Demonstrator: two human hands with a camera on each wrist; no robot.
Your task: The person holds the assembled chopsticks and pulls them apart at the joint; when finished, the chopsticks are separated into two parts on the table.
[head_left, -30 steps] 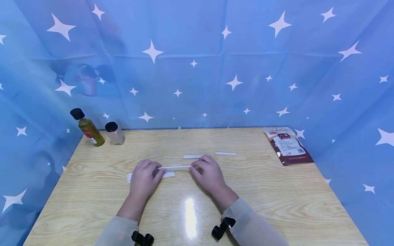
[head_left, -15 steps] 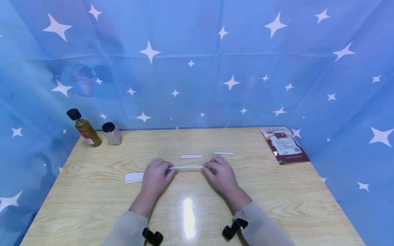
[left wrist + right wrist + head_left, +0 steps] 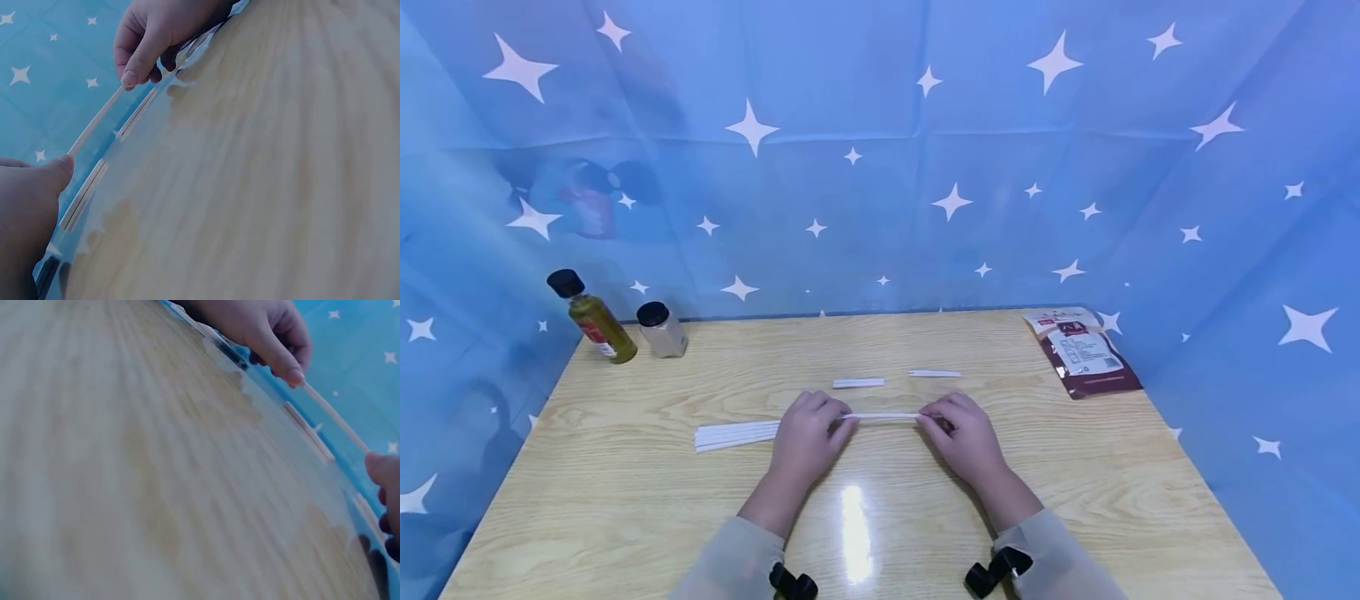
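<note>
A thin white stick (image 3: 886, 415) is stretched level between both hands, just above the table. My left hand (image 3: 808, 437) pinches its left end between thumb and fingers; my right hand (image 3: 967, 442) pinches the right end. The stick (image 3: 97, 122) shows straight in the left wrist view, and the right wrist view has the same stick (image 3: 337, 415) running from thumb to thumb. Beside the left hand lies a row of several white sticks (image 3: 737, 435), its right part hidden by that hand. Two small groups of white sticks (image 3: 858, 383) (image 3: 934, 373) lie farther back.
At the back left stand an oil bottle (image 3: 601, 327) with a black cap and a small black-lidded jar (image 3: 664, 333). A maroon and white pouch (image 3: 1084, 354) lies at the back right. Behind the wooden table (image 3: 625, 500) hangs a blue star-patterned curtain (image 3: 880, 108).
Both hands have moved right together, still holding the stick between them. More of the left row of sticks has come out from behind the left hand. The head view has turned slightly right.
</note>
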